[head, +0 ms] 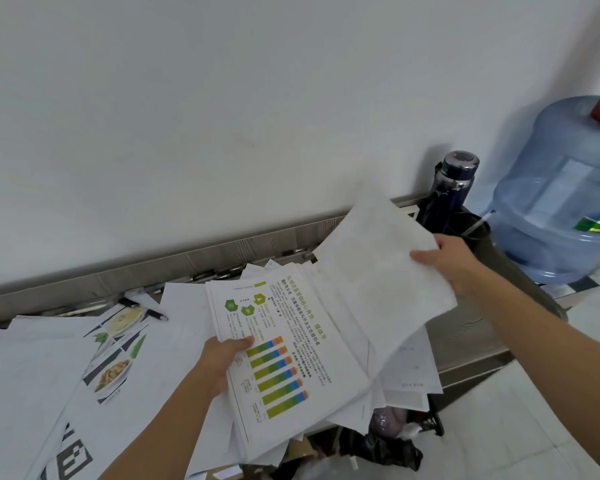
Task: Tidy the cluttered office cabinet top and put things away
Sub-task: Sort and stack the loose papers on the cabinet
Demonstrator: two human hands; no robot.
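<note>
The tidying seems roughly midway. A stack (291,358) of papers is gathered between the 2 hands, with a chart page on top; it sits at the right end of the cabinet top (471,327), its near corner past the front edge. Much is left: loose sheets (32,375) lie spread to the left of the left hand, among them a page with food pictures (115,358); a pen (149,310) lies beyond that hand, towards the wall; more pens seem to lie along the back edge, though they are too blurred to be sure. A flask (454,181) stands just beyond the right hand, and a water jug (561,188) further right. Nothing appears put away yet.

The left hand (222,362) grasps the stack at its left edge, thumb pressed on the chart page, fingers hidden beneath. The right hand (454,268) pinches a white sheet (378,271) by its right edge, thumb on top, holding it raised and tilted over the far end of the stack; whether it is 1 sheet or several cannot be told.
</note>
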